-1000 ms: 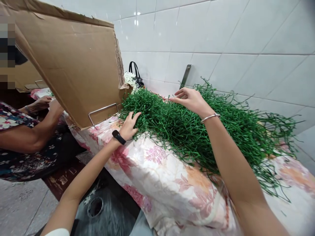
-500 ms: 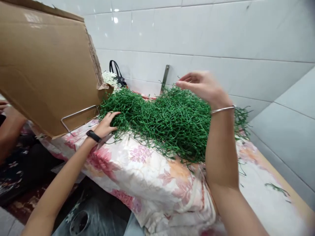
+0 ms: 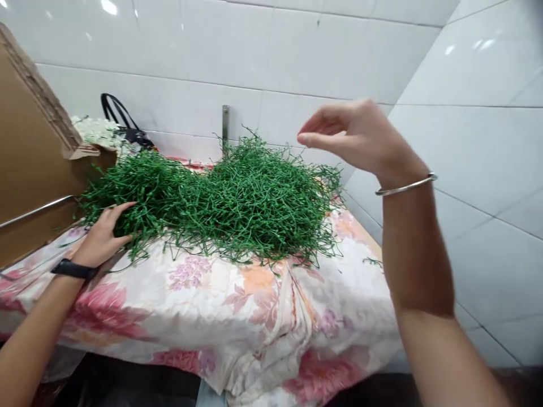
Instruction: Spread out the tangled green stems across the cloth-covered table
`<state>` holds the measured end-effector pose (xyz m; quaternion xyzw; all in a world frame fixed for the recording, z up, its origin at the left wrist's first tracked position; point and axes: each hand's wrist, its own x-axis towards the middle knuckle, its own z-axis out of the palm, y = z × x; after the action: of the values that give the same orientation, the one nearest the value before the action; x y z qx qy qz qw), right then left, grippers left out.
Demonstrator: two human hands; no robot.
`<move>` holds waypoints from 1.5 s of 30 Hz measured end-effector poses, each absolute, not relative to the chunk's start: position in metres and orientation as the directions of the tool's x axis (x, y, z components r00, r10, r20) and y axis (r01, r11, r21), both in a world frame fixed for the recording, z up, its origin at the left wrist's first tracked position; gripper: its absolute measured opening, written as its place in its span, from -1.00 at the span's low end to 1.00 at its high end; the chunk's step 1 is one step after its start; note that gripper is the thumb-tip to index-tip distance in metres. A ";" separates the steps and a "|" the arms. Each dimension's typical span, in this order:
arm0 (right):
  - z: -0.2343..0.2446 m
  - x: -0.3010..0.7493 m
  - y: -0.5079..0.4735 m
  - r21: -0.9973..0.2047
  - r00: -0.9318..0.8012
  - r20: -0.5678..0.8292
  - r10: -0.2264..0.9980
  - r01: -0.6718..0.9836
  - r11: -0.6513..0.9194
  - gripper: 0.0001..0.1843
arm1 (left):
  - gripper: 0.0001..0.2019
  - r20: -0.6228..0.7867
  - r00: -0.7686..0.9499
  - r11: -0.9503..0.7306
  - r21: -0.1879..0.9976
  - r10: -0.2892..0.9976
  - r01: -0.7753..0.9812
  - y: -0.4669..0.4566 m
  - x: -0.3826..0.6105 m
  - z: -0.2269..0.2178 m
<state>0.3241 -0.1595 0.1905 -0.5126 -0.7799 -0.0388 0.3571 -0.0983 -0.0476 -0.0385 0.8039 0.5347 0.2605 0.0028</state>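
Observation:
A big tangled heap of thin green plastic stems [image 3: 229, 198] lies on a table under a floral cloth [image 3: 237, 305]. My left hand [image 3: 104, 234], with a black band on the wrist, rests flat and open against the heap's left edge. My right hand [image 3: 354, 135], with a silver bangle on the wrist, is raised in the air above the heap's right side. Its fingers are loosely curled and drawn together, and nothing shows in them.
A large cardboard box flap [image 3: 29, 164] with a metal rod stands at the left. A black handbag [image 3: 127, 127] and white flowers [image 3: 95, 130] sit at the back by the white tiled wall [image 3: 263, 62]. A tiled side wall closes the right.
My right hand has lifted off the green heap into the air. The view has swung right, so the box and the other person have slid out at the left. My left hand stays on the heap.

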 end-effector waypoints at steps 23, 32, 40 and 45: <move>0.053 0.346 -0.186 -0.162 -0.383 0.111 0.917 0.903 0.397 0.12 | -0.18 0.399 0.244 -0.372 0.283 0.884 0.884 -0.051 -0.093 -0.035; 0.031 0.297 -0.145 0.179 -0.384 0.204 0.901 0.919 0.352 0.20 | 0.03 0.347 0.209 -0.349 0.414 0.914 0.841 -0.057 -0.069 -0.018; 0.041 0.306 -0.114 0.155 -0.276 0.301 0.913 0.959 0.239 -0.38 | -0.05 0.317 0.132 -0.253 0.381 0.939 0.889 -0.043 -0.044 -0.005; 0.055 0.322 -0.092 -0.071 -0.190 0.368 0.910 0.970 0.231 -0.55 | -0.28 0.392 0.074 -0.247 0.411 0.917 0.877 -0.034 -0.051 -0.005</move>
<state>0.3219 -0.0924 0.0554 -0.6137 -0.7662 -0.0887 0.1688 -0.0506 -0.0342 -0.0053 0.7321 0.6129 0.2955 0.0335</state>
